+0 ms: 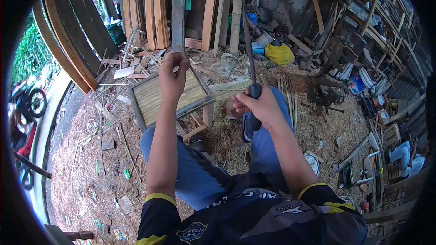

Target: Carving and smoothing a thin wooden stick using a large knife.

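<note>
My left hand point(172, 73) is raised at centre left, over a slatted panel in a dark wooden frame point(152, 93). Its thumb and fingers are pinched together on a thin wooden strip point(180, 48), most of which I cannot make out. To the right, my right hand point(260, 105) is closed around the black handle of a long knife point(251, 56). The narrow dark blade points up and away from me. This hand is above my right knee, apart from the left one.
Wood shavings point(120, 145) and scraps cover the ground. Long boards point(154, 13) lean at the back. A yellow bag point(279, 54) lies among clutter beyond my right knee. Loose wood and containers point(361, 80) crowd the right side. Motorcycles point(34, 104) stand beyond a kerb at left.
</note>
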A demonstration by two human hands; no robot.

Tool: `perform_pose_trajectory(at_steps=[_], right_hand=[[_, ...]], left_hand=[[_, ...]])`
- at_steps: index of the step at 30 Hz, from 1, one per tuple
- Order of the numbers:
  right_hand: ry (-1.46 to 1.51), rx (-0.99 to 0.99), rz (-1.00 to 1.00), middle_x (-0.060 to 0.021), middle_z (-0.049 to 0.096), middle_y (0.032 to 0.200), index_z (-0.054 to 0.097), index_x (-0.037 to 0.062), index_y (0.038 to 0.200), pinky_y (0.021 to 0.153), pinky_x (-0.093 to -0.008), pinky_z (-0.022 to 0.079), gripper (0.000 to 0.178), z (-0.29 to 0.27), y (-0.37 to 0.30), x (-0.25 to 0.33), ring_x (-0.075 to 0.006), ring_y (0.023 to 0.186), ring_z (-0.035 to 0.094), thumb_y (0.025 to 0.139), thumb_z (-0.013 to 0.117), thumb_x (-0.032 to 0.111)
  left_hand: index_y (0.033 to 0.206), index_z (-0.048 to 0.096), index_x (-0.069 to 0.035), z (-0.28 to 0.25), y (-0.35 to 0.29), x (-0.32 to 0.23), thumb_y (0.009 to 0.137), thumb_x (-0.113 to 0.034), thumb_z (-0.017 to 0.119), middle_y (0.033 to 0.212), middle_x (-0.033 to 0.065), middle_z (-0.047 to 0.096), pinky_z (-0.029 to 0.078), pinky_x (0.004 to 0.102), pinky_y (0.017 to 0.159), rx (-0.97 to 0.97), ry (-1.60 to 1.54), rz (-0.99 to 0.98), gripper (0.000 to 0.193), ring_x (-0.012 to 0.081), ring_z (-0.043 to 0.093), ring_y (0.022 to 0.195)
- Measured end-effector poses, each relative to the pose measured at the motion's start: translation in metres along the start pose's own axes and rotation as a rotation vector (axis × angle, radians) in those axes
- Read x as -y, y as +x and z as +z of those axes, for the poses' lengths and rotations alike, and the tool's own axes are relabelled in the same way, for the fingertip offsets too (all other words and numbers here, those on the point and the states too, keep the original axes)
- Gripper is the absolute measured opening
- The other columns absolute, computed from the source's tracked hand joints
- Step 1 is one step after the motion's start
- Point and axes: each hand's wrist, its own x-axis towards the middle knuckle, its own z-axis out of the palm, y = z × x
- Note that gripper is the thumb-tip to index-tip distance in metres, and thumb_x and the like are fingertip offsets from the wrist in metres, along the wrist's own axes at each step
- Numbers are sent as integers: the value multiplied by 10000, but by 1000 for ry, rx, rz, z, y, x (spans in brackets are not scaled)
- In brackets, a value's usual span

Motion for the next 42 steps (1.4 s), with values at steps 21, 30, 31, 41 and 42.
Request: perform_pose_trajectory(at_steps=[21,30,31,41,42], right_hand=[[-118,347,20,-45,687,763,629,4,962,442,-275,425,346,22,129,19,-95,458,540,995,690,343],[-163,203,153,-32,630,693,626,27,931,391,-268,380,404,-18,146,-15,-93,409,488,1004,653,423],[-154,205,152,-32,630,693,626,27,931,391,-268,380,404,-18,147,-15,-93,409,488,1004,653,423],[213,311,256,-29,524,577,576,61,905,379,-267,387,512,-21,146,-13,-111,387,476,1073,454,528],[192,306,190,-33,535,594,571,63,935,382,-266,389,491,-18,143,-11,-111,392,485,1083,437,512]], left_hand=[[1510,420,-107,32,33,-37,960,53,601,905,49,623,576,254,653,3,237,-54,601,119,659,825],[1483,472,-132,59,47,-26,985,13,604,970,23,611,513,202,602,-30,167,-176,535,87,636,869],[1492,463,-134,61,49,-31,986,11,602,976,23,612,515,200,608,-30,211,-170,543,91,640,878],[1129,721,18,76,66,-74,953,79,618,1118,120,654,610,272,811,-160,362,-48,212,173,693,989],[1130,717,21,74,63,-78,950,81,622,1111,118,658,613,275,815,-135,385,-36,213,173,696,993]])
